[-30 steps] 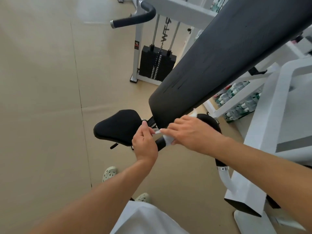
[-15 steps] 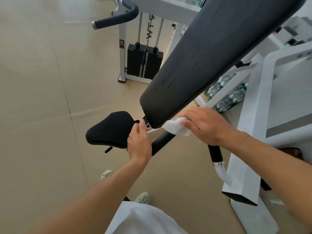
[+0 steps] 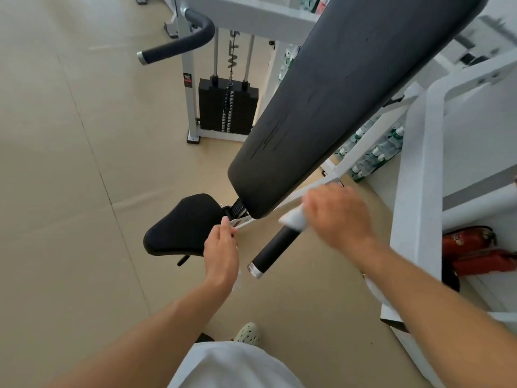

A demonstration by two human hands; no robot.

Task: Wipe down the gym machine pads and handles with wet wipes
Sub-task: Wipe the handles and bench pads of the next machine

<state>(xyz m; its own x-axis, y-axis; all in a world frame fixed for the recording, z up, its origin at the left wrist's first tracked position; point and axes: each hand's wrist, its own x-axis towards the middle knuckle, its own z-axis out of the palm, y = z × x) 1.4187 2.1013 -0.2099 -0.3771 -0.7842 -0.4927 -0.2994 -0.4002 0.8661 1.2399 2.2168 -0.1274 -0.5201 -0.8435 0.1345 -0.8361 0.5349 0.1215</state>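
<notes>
Here, wet wipe (image 3: 293,219) under right hand (image 3: 340,214) (atop handle (image 3: 275,245)).

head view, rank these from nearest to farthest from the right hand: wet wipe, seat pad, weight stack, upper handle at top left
From the right hand:
1. wet wipe, held in that hand on the near handle.
2. seat pad, to the left, below the back pad.
3. weight stack, up and left, behind the seat.
4. upper handle, far top left.

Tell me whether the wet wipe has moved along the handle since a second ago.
Yes. The wet wipe under the right hand slid up the handle, away from its silver end cap.
</notes>
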